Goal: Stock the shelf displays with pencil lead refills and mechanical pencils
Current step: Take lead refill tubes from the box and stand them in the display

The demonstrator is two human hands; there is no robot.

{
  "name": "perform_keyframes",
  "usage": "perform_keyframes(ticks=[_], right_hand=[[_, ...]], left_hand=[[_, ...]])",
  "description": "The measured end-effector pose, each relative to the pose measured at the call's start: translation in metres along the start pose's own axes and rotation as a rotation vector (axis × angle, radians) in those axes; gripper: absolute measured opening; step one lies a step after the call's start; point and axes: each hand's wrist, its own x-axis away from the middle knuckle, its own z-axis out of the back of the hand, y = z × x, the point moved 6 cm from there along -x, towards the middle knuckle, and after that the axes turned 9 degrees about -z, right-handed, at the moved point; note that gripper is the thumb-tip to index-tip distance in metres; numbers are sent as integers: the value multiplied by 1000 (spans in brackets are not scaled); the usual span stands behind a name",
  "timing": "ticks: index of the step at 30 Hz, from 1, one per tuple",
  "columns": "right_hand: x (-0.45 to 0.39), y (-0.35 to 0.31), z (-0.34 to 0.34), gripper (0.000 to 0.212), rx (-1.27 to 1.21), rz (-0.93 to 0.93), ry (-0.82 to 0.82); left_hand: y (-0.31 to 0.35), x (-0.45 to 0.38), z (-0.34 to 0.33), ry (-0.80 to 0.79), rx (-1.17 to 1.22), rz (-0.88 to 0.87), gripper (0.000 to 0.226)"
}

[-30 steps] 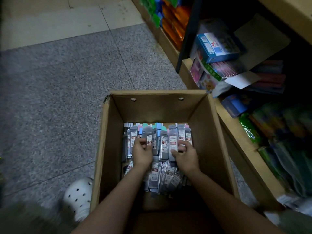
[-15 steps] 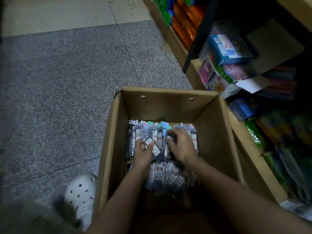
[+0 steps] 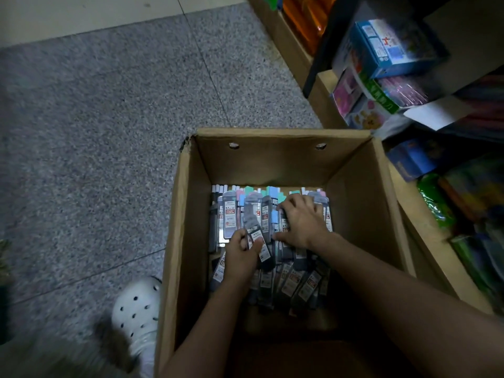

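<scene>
Currently: gathering step. Refills [image 3: 268, 236] lie packed in box [image 3: 362, 192] on floor. Left hand [image 3: 241, 253] pinches one pack; right hand [image 3: 301, 222], fingers spread, presses the row. Next: lift a bundle to shelf [image 3: 425, 230].

The single camera on my head looks steeply down and forward into the open cardboard box [image 3: 188, 214] close below me, with the shelves [image 3: 425, 227] at my right.
</scene>
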Motion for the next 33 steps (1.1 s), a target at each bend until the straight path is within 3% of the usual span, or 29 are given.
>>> perform_keyframes(ticks=[3, 5, 8, 11, 15, 20, 24, 28, 33], right_hand=[[1, -3, 3, 77, 84, 11, 3], [5, -6, 2, 75, 78, 30, -2], [11, -15, -7, 61, -7, 104, 0], [15, -20, -13, 47, -151, 143, 0], [14, -22, -14, 44, -354, 131, -18], [16, -10, 15, 41, -843, -9, 105], [40, 16, 56, 37, -1077, -126, 215], [86, 33, 121, 34, -1193, -88, 288], [163, 58, 216, 34, -1192, -46, 477]], left_hand=[[0, 0, 0, -20, -7, 6, 15], [-1, 2, 1, -15, 17, 10, 7], [-2, 5, 3, 24, 47, 18, 13], [-7, 4, 6, 58, 55, 36, 12], [-9, 1, 9, 76, 31, 16, 14], [3, 1, 8, 69, 24, -48, 11], [41, 14, -4, -51, 22, -154, 34], [99, 43, -25, -223, 19, -299, 8], [187, 101, -63, -521, -4, -376, 11]])
